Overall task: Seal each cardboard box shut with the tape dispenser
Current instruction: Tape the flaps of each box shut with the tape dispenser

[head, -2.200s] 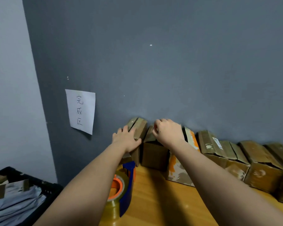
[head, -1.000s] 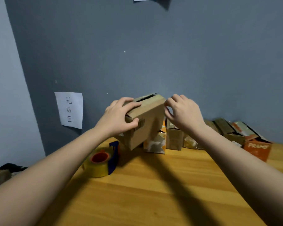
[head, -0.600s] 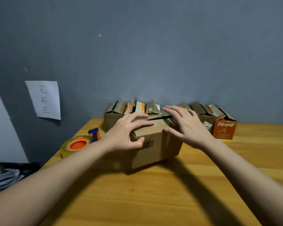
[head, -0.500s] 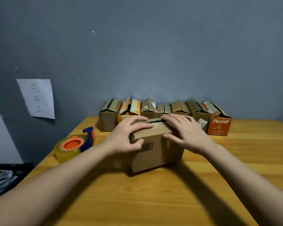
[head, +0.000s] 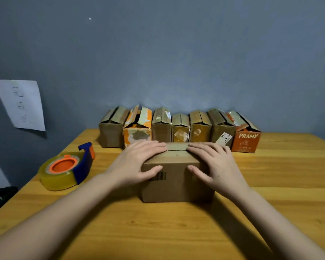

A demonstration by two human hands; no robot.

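A person's left hand (head: 139,162) and right hand (head: 214,166) press flat on the top flaps of a plain brown cardboard box (head: 174,182), which stands near the middle of a wooden table (head: 176,231) with a barcode on its near face. The fingers of both hands lie fairly straight across the lid and each thumb rests on the front wall, so the flaps meet along a closed seam between the fingertips. By the look of it, the step in hand is closing the box ahead of taping; no tape shows on the seam. The tape dispenser (head: 68,168), blue-framed with an orange hub and a clear yellowish roll, lies on its side to the left, apart from the box. The next move likely calls for one hand to keep the flaps down while the other fetches it. A row of seven small boxes (head: 180,128), flaps ajar, waits against the grey wall.
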